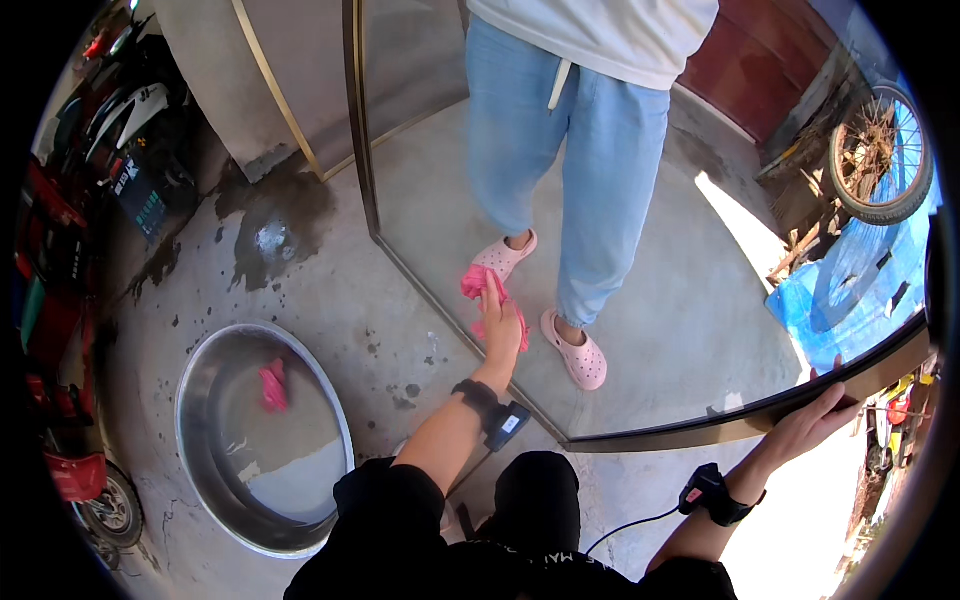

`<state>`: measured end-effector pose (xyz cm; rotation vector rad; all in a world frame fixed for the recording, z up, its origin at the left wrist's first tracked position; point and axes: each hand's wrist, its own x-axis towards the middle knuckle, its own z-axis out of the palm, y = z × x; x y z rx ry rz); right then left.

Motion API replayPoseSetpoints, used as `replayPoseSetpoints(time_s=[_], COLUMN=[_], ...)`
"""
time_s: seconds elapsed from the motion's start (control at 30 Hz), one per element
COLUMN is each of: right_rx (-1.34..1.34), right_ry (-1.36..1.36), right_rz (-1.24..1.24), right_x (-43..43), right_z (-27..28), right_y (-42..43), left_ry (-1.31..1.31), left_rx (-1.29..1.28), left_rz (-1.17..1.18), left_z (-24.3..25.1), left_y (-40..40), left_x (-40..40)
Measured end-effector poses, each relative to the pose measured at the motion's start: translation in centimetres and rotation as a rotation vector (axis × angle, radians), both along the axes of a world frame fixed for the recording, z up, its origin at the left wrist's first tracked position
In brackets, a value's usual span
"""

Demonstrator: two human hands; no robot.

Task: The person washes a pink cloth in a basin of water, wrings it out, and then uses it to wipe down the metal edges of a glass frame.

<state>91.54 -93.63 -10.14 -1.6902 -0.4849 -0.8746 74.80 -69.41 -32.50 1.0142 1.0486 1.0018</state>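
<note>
A crumpled pink cloth [474, 282] is in my left hand [502, 330], pressed against a large glass pane. The hand is low on the pane, near the dark metal frame [442, 304] along its edge. My right hand [806, 424] is on the brown metal frame [720, 433] at the pane's near right edge; part of its grip is hidden. Through the glass I see a standing person in light blue trousers [600, 187] and pink clogs [581, 360]. On my left, a round metal basin [341, 420] holds water and a second pink cloth [275, 386].
Wet patches [274, 225] darken the concrete floor at upper left. Motorbikes [135, 142] line the left side. Beyond the glass, a spoked wheel [838, 161] leans over a blue tarp [817, 304] and scrap wood. A black cable [630, 529] runs from my right wrist.
</note>
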Motion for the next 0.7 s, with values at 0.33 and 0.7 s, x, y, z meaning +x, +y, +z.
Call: replayPoseSetpoints(time_s=[0.33,0.7], right_rx=[0.043,0.063], right_ry=[0.298,0.261], right_rz=[-0.02,-0.082], right_x=[-3.2,-3.8], right_z=[-4.0,-3.9], right_y=[-1.4,-0.7], left_ry=[0.128,0.113], left_rx=[1.498,-0.107], left_rz=[-0.028,0.326], left_z=[16.5,-2.4], left_y=[5.3,6.8], left_x=[3.7,3.5])
